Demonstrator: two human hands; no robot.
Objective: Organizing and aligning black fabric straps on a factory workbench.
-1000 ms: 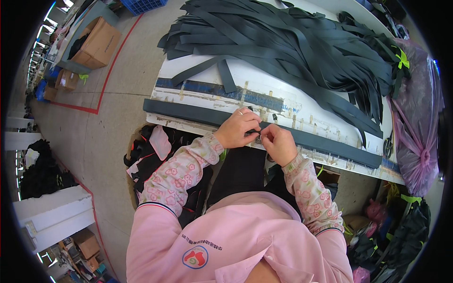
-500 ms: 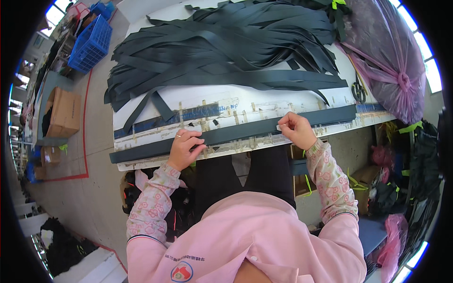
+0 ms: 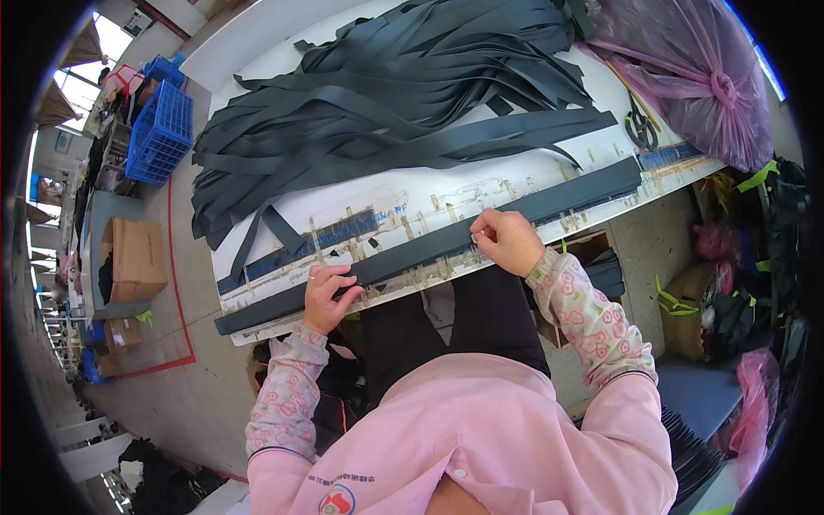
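Note:
A long dark grey-green webbing strip (image 3: 566,196) lies along the near edge of the white table (image 3: 592,165); several layers seem stacked there. My left hand (image 3: 327,297) rests its fingertips on the strip left of the middle, thumb held apart below them. Farther right, my right hand (image 3: 510,241) is closed in a pinch at the strip's near edge. Whatever is between those fingertips is hidden. Beyond the strip spreads a big loose heap of similar strips (image 3: 386,103).
Black-handled scissors (image 3: 639,129) lie at the table's right, beside a knotted pink plastic bag (image 3: 704,81). Worn tape and small dark scraps mark the tabletop. A blue crate (image 3: 160,133) and a cardboard box (image 3: 137,262) stand to the left. Below the table are cartons (image 3: 579,253).
My right hand has moved left along the strip, and a small pale piece seen at its fingertips earlier is now hidden. My left hand has shifted slightly left. The whole view has tilted.

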